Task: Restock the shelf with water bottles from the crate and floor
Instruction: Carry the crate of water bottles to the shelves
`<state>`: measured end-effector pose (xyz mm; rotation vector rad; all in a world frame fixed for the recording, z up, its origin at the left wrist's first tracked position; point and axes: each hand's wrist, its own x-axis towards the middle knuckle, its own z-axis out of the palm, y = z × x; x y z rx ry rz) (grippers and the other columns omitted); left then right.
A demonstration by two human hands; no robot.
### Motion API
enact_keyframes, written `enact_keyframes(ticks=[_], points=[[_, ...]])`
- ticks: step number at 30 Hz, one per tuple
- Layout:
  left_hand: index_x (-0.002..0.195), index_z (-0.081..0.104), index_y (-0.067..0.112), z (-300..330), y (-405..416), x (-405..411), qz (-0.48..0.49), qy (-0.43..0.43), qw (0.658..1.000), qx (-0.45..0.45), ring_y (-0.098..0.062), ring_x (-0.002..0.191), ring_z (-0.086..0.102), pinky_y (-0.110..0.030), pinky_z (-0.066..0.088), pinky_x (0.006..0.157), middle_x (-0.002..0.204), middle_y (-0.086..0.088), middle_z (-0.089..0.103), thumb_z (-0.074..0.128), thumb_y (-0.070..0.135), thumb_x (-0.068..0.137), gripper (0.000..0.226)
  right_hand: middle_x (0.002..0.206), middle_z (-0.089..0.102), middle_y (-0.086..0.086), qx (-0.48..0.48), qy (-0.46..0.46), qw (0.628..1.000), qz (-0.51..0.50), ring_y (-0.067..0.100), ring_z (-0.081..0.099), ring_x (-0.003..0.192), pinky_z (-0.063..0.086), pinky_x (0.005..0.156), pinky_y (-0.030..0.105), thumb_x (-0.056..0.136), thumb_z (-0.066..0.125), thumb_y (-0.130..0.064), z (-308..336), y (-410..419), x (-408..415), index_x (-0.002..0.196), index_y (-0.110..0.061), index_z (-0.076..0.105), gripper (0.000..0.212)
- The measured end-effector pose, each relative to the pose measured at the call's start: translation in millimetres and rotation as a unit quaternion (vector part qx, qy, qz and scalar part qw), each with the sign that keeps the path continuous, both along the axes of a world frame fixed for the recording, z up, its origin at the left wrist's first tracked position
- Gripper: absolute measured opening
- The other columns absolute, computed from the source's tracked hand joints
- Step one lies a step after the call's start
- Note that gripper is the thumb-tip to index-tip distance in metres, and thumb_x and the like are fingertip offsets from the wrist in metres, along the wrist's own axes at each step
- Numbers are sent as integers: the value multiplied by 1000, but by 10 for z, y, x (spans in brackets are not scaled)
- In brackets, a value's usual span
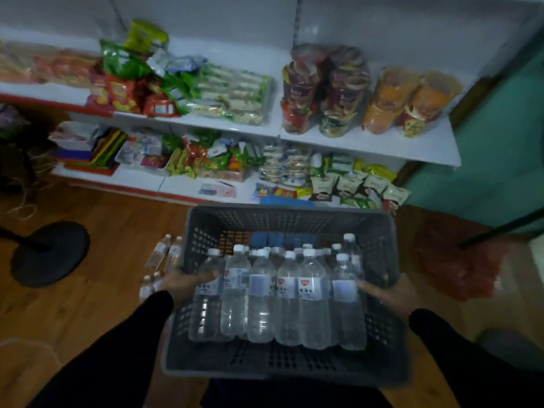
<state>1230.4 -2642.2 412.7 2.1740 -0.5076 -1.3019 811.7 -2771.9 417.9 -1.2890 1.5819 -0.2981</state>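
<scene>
Grip: left hand (184, 282) and right hand (388, 293) each clamped on a side wall of the grey crate (282, 363)
Crate: water bottles (290, 301) upright inside
Floor: loose bottles (163, 257) left of crate

Grey perforated crate (282, 366), white-capped bottles (313, 301)

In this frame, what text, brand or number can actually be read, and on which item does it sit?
"纯净水", roughly, on the white label of a water bottle in the grey crate; the small red logo above it is too blurred to read.
Other bottle labels: blurred.
Snack packets on the shelf: print too blurred to read.
</scene>
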Motion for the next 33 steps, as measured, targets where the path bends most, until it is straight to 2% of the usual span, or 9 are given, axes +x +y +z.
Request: enact_keyframes(ticks=[3,7,12,14,18,25,29,31,33], points=[[95,71,13,55,-415,220,-44,-11,999,-16,-18,68,57,-50,52,87,84,-13,68,88,34,66,40,108,66,-10,20,-27,998,-54,18,64,99,51,89,39,67,88,-42,-26,-68,145,118,-26,60,61],[102,71,17,-55,-787,373,-58,-9,998,-34,-23,92,69,-37,53,78,95,0,74,91,28,60,48,123,66,-7,47,-6,997,-56,19,67,105,56,89,44,46,85,-76,-500,-339,28,132,-27,54,104],[111,64,26,-192,-1174,522,-58,-29,997,42,-33,85,66,-35,54,66,86,-6,69,91,50,55,67,113,71,-5,50,-19,997,-59,17,68,98,56,84,40,53,88,-66,-465,-901,253,123,-25,63,84],[111,64,34,-217,-1359,574,-60,-53,995,62,-38,98,64,-43,57,80,95,-10,70,88,63,48,74,102,72,-5,55,-39,996,-59,12,67,89,53,71,29,63,89,-50,-395,-1133,340,115,-22,67,63],[108,66,28,-174,-1812,609,-69,-28,997,33,-22,92,65,-40,53,85,105,-1,70,89,46,61,55,95,70,-9,56,-67,995,-54,5,64,83,48,65,22,72,86,-30,-395,-1573,440,101,-29,67,35],[114,67,22,-446,-2609,870,-62,-7,996,59,-24,89,67,-42,58,81,100,-1,71,92,50,51,73,119,69,6,77,-61,993,-68,18,66,94,52,80,34,64,89,-43,-496,-2389,659,126,-14,65,72],[114,66,21,-638,-3006,929,-64,17,996,66,-25,89,66,-35,56,75,103,-5,70,90,45,59,65,116,69,-1,57,-31,996,-63,22,65,103,54,87,42,31,83,-78,-629,-2723,759,126,-24,63,111],[119,64,18,-760,-3199,975,-62,31,996,61,-23,87,65,-28,51,64,105,-7,69,88,37,66,61,108,69,-2,49,-32,996,-68,20,65,96,54,82,39,32,83,-79,-677,-2884,823,113,-29,67,97],[119,65,17,-871,-3351,1011,-66,35,995,61,-23,86,65,-25,49,60,106,-8,70,88,38,65,63,107,66,-4,51,-42,996,-65,20,63,96,52,91,41,55,87,-61,-641,-3003,908,100,-40,63,55]])
